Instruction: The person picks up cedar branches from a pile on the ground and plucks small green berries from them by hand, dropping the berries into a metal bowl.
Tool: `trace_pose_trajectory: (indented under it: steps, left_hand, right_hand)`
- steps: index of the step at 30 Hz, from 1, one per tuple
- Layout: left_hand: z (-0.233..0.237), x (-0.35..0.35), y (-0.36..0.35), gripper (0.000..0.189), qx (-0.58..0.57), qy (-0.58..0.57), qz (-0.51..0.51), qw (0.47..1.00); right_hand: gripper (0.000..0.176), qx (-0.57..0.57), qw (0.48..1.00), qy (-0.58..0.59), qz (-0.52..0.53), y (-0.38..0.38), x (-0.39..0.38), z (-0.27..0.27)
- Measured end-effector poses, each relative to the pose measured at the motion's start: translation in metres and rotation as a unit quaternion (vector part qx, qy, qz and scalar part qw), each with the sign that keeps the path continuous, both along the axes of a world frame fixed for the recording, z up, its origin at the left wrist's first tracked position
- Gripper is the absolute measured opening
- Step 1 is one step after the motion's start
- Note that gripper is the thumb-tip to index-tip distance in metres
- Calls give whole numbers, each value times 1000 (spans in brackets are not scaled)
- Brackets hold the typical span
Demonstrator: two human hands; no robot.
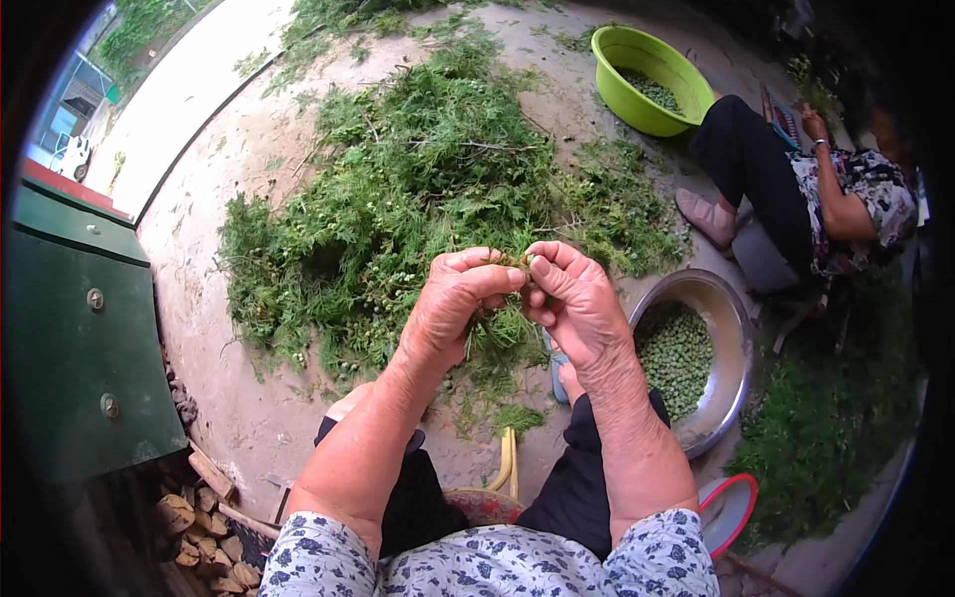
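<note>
Bare concrete ground (pixel 199 328) in a yard carries it all. Near its middle, above the person's knees, a sprig (pixel 497 343) hangs from the left hand (pixel 453 303), its green fronds trailing below the palm. At its top a small green cone (pixel 526 261) shows between the two hands, though it is too small to make out fully. To my eye the step is plucking that cone. It goes best with the left hand pinning the stem close beneath it, so the right hand (pixel 582 303) can nip and twist it off without tearing the frond. The left fingers (pixel 492 281) are curled tight around the sprig, thumb pressed over it. The right fingertips (pixel 549 269) are pinched together on the cone, the other fingers folded in, with no gap showing. Just right of the right forearm stands a steel bowl (pixel 741 343) part filled with green cones. Beyond the hands a pile (pixel 428 169) of cut sprigs spreads across the ground. At its far right edge sits a green basin (pixel 609 95), and another person (pixel 846 199) sits beside it.
</note>
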State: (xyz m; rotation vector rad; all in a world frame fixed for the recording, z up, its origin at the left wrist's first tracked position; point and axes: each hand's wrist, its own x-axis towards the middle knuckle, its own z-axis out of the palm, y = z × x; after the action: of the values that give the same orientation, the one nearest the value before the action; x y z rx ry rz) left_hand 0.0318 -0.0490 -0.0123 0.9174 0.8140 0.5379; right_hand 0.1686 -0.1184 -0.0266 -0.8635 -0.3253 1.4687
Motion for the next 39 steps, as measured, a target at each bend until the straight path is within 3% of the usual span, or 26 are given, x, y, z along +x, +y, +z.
trace_pose_trajectory:
  steps: [2, 4, 6, 9, 12, 16, 24, 30, 32, 36, 39]
  left_hand:
    - [-6, -1, 2, 8, -60, -79, 23, 995]
    - [-1, 1, 2, 11, -69, -69, 66, 993]
    - [-4, -3, 8, 11, -95, -121, 140, 978]
    - [-11, -8, 16, 8, -122, -176, 174, 961]
    - [-10, -13, 24, 9, -147, -226, 192, 944]
    - [-1, -20, 33, 10, -187, -273, 247, 911]
    - [-6, -36, 42, 13, -169, -389, 165, 890]
    - [-5, -34, 40, 17, -215, -398, 196, 870]
    - [-5, -32, 39, 18, -224, -401, 194, 867]
    - [-7, -30, 37, 18, -252, -380, 210, 865]
    - [-11, -29, 34, 12, -205, -250, 209, 923]
  right_hand:
    - [11, 9, 998, 66, -8, 1, 2, -2]
    - [11, 63, 987, 135, -59, 2, 9, -1]
    - [13, 50, 988, 118, -90, 0, 16, 7]
    - [15, 70, 981, 137, -118, -1, 20, 10]
    - [23, 87, 983, 147, -60, -2, 27, 0]
    - [27, 2, 991, 107, -82, -4, 21, -5]
    - [17, -114, 993, -14, -40, 0, -7, -16]
    - [29, -126, 992, -33, -8, 8, -18, -23]
    - [23, -45, 998, -8, 42, 9, -20, -17]
    - [16, -29, 999, 4, 35, 10, -25, -9]
    - [13, -59, 998, -1, -9, 11, -25, -9]
